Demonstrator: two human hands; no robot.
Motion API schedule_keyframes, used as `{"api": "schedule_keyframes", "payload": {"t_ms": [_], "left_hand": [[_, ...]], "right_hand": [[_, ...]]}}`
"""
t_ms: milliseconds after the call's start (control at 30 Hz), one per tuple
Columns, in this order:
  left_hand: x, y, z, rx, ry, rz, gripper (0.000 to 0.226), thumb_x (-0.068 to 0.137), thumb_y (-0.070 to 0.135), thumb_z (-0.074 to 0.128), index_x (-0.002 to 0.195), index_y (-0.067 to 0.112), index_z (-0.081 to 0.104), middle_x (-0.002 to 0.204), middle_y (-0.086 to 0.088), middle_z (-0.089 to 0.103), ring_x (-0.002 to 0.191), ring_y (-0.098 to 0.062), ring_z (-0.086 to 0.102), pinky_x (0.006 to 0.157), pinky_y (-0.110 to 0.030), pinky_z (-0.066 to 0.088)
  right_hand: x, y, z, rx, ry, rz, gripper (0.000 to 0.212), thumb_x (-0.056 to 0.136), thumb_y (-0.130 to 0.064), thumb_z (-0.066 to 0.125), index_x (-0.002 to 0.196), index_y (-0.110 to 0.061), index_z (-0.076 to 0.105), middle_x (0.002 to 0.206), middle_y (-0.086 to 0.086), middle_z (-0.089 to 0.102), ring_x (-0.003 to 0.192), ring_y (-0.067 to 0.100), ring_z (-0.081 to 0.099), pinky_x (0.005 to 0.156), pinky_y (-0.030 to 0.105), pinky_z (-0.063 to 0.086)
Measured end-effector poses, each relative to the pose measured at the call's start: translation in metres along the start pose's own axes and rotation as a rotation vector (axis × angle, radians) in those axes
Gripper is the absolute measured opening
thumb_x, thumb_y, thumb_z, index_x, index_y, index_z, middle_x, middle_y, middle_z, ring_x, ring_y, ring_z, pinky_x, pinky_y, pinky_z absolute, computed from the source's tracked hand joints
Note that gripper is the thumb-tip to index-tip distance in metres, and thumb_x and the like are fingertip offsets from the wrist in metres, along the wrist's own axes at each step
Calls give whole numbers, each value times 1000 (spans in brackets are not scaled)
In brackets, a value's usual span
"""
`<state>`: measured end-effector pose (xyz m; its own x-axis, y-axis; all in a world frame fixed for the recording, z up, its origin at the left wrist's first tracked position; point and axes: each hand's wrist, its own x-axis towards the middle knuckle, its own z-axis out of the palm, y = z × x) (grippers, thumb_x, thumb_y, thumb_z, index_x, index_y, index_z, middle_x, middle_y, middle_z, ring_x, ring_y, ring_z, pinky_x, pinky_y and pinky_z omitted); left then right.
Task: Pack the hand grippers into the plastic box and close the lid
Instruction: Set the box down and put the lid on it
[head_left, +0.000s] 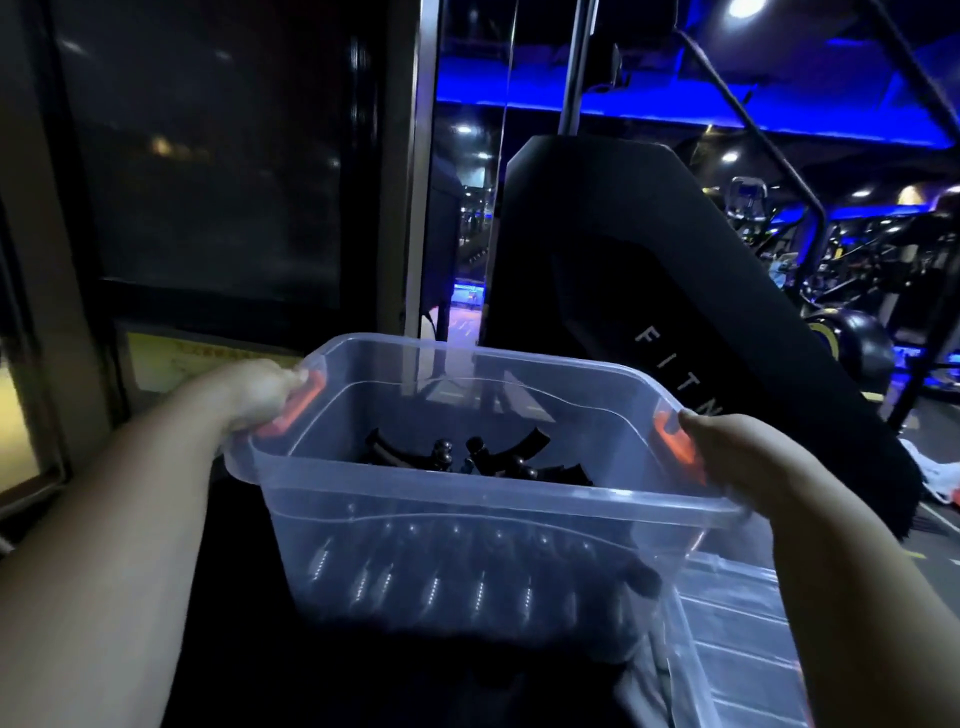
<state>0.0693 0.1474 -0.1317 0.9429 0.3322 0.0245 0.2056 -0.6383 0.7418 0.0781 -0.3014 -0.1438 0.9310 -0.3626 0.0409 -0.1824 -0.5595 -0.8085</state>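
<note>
At the lower right of the frame, a clear lid (737, 649) lies flat, partly under the right corner of the plastic box (493, 491). The lid is off the box, and the box is open at the top.

The box occupies the centre of the frame and is tilted slightly, its left end higher in the frame. Whether it rests on the dark surface below cannot be told. The left hand (260, 395) is clamped on the left end at the orange latch (296, 410). The right hand (727, 452) is clamped on the right end at the second orange latch (675, 441), with the thumb over the rim. The fingers of both hands are hidden beneath the rim.

The black hand grippers (467, 457) are heaped on the box floor. Their metal coil springs (431, 592) are seen through the front wall.

Beyond the box, a black padded machine (623, 260) bearing the letters "FITN" is seen at centre right. A dark window (208, 156) fills the upper left, with a yellow label (176, 358) below it. Blue lighting is visible at the upper right.
</note>
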Motion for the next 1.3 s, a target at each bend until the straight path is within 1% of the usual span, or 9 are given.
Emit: {"api": "schedule_keyframes", "payload": {"t_ms": [133,300,400,633,867,967,1067,1233,1300], "left_hand": [[5,-4,4,-41,-38,0,44,101,35,36,68,8,49,60,-11,49,64,-23,45,73,-37,34],[-15,0,6,-113,-51,-17,43,97,46,40,78,9,51,70,-10,55,68,-25,52,71,-36,38],[-25,7,5,-135,-34,-61,45,93,54,40,84,12,54,79,-11,60,78,-29,58,78,-39,44],[-25,19,-5,-54,-81,-191,56,92,63,33,102,12,53,103,-11,61,95,-30,58,81,-36,43],[-30,27,-13,-10,-134,-248,54,91,65,28,99,15,48,96,-8,59,84,-25,56,72,-35,41],[-30,30,-13,61,-131,-250,48,94,59,28,101,15,47,98,-9,59,83,-26,56,74,-37,44],[-33,32,-11,132,-111,-266,47,95,59,27,102,17,48,97,-7,59,84,-27,57,76,-39,47],[-46,42,-8,392,7,-215,41,99,40,31,118,8,49,123,-17,54,111,-37,50,86,-43,41],[-56,47,-6,463,16,-222,45,98,43,31,125,10,46,132,-15,47,121,-35,43,94,-45,38]], "right_hand": [[9,-2,3,-147,-67,-24,50,97,-47,44,66,-10,56,56,8,48,52,23,43,53,32,33],[-10,5,-4,-253,-71,-63,63,91,-68,30,72,-14,56,64,6,55,61,24,51,53,28,33],[-18,0,-5,-311,-46,1,74,89,-73,24,77,-11,61,71,7,62,66,23,57,55,29,34],[-23,-18,-5,-290,-93,93,65,91,-69,26,88,-15,61,69,11,60,55,28,59,49,28,36],[-35,-39,-7,-278,-96,142,72,86,-73,25,81,-10,61,69,9,56,69,31,56,63,35,40],[-40,-47,-10,-356,-124,128,60,97,-54,23,87,-4,53,77,13,55,76,31,51,67,35,33],[-48,-57,-14,-377,-84,164,71,93,-65,19,81,-4,53,77,12,58,72,27,52,65,37,36],[-48,-50,-11,-564,-162,111,57,98,-49,9,123,-23,53,71,-5,42,63,14,41,65,33,33],[-51,-51,-13,-557,-160,122,54,98,-47,9,122,-22,51,76,-4,43,73,20,43,70,33,32]]}}
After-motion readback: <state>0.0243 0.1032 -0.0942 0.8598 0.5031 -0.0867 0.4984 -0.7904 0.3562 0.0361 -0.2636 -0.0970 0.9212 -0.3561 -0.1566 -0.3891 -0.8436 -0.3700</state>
